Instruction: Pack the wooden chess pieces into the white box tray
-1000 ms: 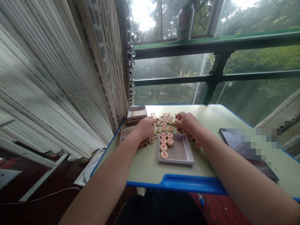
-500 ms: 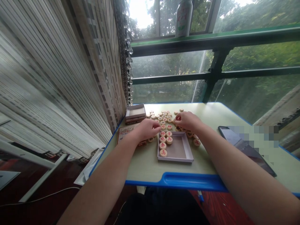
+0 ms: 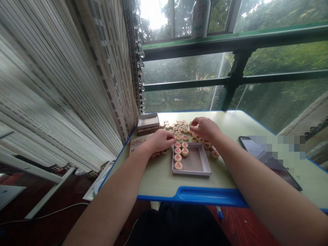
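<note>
A shallow white box (image 3: 196,173) holds several round wooden pieces with red characters, among them one at its lower left (image 3: 178,165), stacked along its left side. My left hand (image 3: 162,140) is beside the box's upper left corner, fingers closed; whether anything is between them is hidden. Beyond the box, my right hand (image 3: 205,128) reaches over loose pieces, its thumb and fingers curled together near the pile's right part. What those fingertips hold, if anything, is too small to tell. Many loose pieces (image 3: 185,137) with red or dark characters lie behind and to the right of the box.
A small open box (image 3: 148,120) sits on other boxes at the table's back left, with a printed lid (image 3: 137,144) nearer. A dark tablet (image 3: 269,160) lies at the right. The table has a blue edge (image 3: 212,196); a can (image 3: 200,18) stands on the window rail.
My right hand has moved slightly away from me and to the left over the loose pieces. My left hand has barely moved. The pieces in the box look the same.
</note>
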Action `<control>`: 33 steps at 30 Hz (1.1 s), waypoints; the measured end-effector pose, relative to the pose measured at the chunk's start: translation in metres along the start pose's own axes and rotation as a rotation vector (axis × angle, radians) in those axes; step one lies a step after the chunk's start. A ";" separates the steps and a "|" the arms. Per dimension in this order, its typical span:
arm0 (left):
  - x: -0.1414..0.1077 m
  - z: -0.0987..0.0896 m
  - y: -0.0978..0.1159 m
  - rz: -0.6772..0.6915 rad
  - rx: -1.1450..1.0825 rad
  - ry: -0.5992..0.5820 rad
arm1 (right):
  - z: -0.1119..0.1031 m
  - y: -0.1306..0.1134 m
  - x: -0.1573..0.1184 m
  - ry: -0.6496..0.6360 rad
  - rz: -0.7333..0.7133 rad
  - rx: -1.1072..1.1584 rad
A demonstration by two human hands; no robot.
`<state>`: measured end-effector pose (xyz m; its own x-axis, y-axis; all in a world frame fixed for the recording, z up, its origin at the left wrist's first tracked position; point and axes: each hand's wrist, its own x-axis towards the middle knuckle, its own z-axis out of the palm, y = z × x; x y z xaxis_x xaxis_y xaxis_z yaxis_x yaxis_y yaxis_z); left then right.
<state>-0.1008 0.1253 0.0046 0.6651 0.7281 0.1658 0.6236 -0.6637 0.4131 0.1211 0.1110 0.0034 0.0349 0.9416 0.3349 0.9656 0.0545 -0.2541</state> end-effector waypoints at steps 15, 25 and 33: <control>-0.002 -0.001 0.003 -0.027 0.042 -0.001 | -0.039 -0.004 -0.014 -0.357 0.014 0.046; -0.007 -0.012 0.008 -0.049 -0.002 -0.146 | -0.057 -0.022 -0.032 -0.617 -0.146 -0.002; -0.004 -0.011 0.004 -0.054 -0.037 -0.160 | -0.039 -0.014 -0.023 -0.585 -0.118 -0.017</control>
<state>-0.1053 0.1210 0.0151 0.6901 0.7237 -0.0012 0.6462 -0.6155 0.4511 0.1170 0.0760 0.0347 -0.2159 0.9564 -0.1969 0.9585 0.1691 -0.2294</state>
